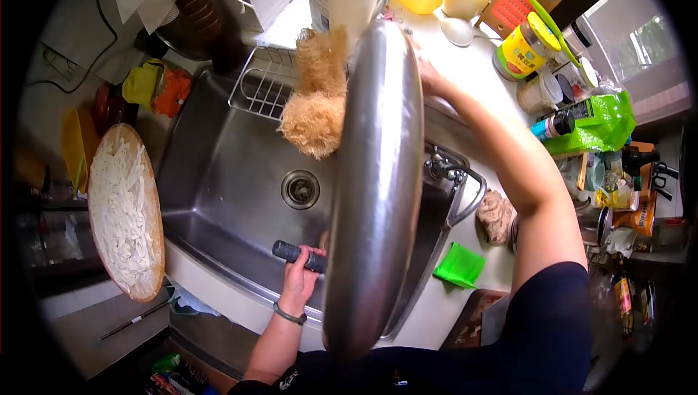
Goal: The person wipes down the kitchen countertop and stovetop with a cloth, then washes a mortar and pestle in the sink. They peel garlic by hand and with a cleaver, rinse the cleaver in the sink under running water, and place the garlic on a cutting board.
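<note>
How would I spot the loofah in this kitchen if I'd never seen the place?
Start at the stainless steel sink and look to its far side, where a wire rack sits. The loofah is at the rack's right part, just left of the big upright wok. It is tan and shaggy, while the rack, sink and wok around it are metal.

I had my left hand (300,270) low in view, its fingers curled closed and its braceleted wrist (290,311) above a forearm rising from the bottom edge. My right arm (534,184) reached up and inward, elbow bent; its hand (429,75) was partly hidden, so I couldn't read its grip.
</note>
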A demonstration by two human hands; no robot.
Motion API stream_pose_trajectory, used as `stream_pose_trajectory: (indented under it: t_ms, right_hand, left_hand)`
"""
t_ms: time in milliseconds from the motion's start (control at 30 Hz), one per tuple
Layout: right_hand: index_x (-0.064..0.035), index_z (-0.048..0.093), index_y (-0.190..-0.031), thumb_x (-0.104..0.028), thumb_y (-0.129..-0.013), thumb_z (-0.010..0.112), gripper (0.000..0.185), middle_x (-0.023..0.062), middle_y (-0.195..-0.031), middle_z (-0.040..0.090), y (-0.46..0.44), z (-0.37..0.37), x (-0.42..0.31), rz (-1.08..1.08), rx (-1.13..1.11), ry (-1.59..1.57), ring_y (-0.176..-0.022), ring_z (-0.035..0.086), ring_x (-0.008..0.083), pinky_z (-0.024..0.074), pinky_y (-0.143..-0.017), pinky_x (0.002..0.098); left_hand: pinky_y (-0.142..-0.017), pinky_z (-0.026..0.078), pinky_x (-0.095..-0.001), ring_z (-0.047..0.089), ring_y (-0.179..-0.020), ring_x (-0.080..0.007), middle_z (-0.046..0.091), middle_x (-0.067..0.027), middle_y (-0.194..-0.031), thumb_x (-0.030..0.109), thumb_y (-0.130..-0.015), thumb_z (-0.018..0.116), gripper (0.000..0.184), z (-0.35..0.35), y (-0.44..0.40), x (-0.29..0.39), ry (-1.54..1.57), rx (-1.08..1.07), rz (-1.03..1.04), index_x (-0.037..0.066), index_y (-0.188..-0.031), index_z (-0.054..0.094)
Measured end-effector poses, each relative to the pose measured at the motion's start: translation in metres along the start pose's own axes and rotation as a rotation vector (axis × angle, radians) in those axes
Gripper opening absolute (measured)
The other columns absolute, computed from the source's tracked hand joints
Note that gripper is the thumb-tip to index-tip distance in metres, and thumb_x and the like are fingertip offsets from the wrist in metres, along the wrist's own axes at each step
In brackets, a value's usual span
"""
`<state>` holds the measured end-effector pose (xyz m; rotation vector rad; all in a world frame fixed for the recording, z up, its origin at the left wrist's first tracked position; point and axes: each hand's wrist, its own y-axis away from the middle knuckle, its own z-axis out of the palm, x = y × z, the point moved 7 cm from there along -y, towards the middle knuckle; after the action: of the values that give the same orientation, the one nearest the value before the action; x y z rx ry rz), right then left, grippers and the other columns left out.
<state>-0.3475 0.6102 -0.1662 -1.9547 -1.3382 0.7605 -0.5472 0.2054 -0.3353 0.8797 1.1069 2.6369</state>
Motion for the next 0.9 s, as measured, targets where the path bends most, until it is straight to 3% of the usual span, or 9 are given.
stream_pose_trajectory:
  t_ms: [33,100,133,233,367,500,700,767,900]
  right_hand:
    - [-0.0046,0.059,-0.09,0.003,-0.064,0.051,0.028,0.0148,-0.1,0.059,0.003,0.012,0.023,-0.035,-0.012,0.067,-0.104,0.05,0.0354,0.0345,-0.097,0.0459]
    - [-0.006,0.055,-0.101,0.006,-0.065,0.049,0.039,0.0168,-0.104,0.058,-0.016,0.029,0.055,0.338,-0.518,0.043,-0.104,0.05,0.0342,0.0339,-0.097,0.0495]
    - [-0.0071,0.051,-0.107,0.007,-0.066,0.048,0.044,0.0179,-0.108,0.056,-0.017,0.031,0.053,0.342,-0.573,0.094,-0.106,0.05,0.0325,0.0316,-0.099,0.0515]
    - [-0.0062,0.051,-0.109,0.006,-0.068,0.048,0.043,0.0173,-0.11,0.055,0.019,0.013,0.017,0.062,-0.188,-0.038,-0.108,0.05,0.0325,0.0292,-0.101,0.0513]
    - [-0.005,0.051,-0.111,0.009,-0.067,0.048,0.046,0.016,-0.115,0.053,0.029,-0.029,-0.028,0.241,-0.477,-0.135,-0.112,0.048,0.0351,0.0238,-0.106,0.05]
    - [-0.0046,0.057,-0.103,0.005,-0.068,0.048,0.037,0.0172,-0.111,0.056,0.022,0.002,0.02,0.166,-0.294,-0.039,-0.111,0.048,0.035,0.0303,-0.102,0.0477]
    - [-0.0047,0.058,-0.097,0.005,-0.068,0.045,0.034,0.0144,-0.11,0.056,-0.014,0.016,0.039,0.388,-0.481,0.074,-0.108,0.048,0.0329,0.0334,-0.098,0.0459]
    - [-0.0045,0.06,-0.099,0.003,-0.068,0.046,0.035,0.0083,-0.106,0.059,0.004,-0.017,-0.001,0.224,-0.226,0.089,-0.104,0.051,0.0284,0.0414,-0.091,0.0383]
    - [-0.0019,0.06,-0.101,-0.002,-0.071,0.049,0.031,0.0121,-0.106,0.058,0.022,-0.093,-0.045,0.452,-0.466,0.277,-0.101,0.053,0.029,0.0447,-0.088,0.0382]
  left_hand:
    - [-0.088,0.046,-0.0444,0.056,-0.096,-0.0255,0.057,-0.0109,-0.094,0.025,-0.09,0.057,0.019,-0.003,0.0,-0.002,-0.039,0.003,0.017,0.007,-0.093,0.052]
    - [-0.087,0.046,-0.0445,0.057,-0.094,-0.0261,0.056,-0.0114,-0.093,0.024,-0.09,0.058,0.019,0.016,0.01,0.004,-0.049,0.007,-0.014,0.007,-0.093,0.052]
    - [-0.087,0.046,-0.044,0.057,-0.094,-0.0264,0.056,-0.0116,-0.092,0.024,-0.09,0.058,0.019,0.016,0.013,0.005,-0.036,0.019,-0.009,0.006,-0.093,0.052]
    - [-0.088,0.047,-0.0431,0.057,-0.091,-0.0267,0.056,-0.012,-0.091,0.022,-0.089,0.059,0.019,0.008,0.013,0.006,-0.019,0.06,-0.013,0.005,-0.092,0.052]
    - [-0.087,0.046,-0.0394,0.056,-0.091,-0.0214,0.058,-0.0096,-0.09,0.025,-0.089,0.06,0.019,0.017,0.011,0.005,-0.001,-0.003,-0.015,0.007,-0.093,0.054]
    - [-0.081,0.05,-0.0383,0.057,-0.09,-0.0215,0.058,-0.0103,-0.09,0.022,-0.089,0.06,0.016,0.004,0.006,0.0,-0.017,0.019,0.007,0.008,-0.094,0.054]
    - [-0.075,0.053,-0.0369,0.061,-0.084,-0.0223,0.06,-0.0093,-0.091,0.02,-0.09,0.059,0.016,-0.001,0.007,0.005,0.01,0.035,0.022,0.007,-0.095,0.053]
    - [-0.09,0.045,-0.0473,0.057,-0.093,-0.027,0.056,-0.0126,-0.091,0.024,-0.091,0.056,0.02,-0.005,0.007,0.002,-0.008,0.083,0.006,0.005,-0.091,0.052]
    - [-0.091,0.044,-0.0486,0.056,-0.091,-0.0277,0.056,-0.0113,-0.09,0.025,-0.09,0.057,0.021,0.055,0.031,0.019,-0.017,-0.053,-0.05,0.005,-0.093,0.053]
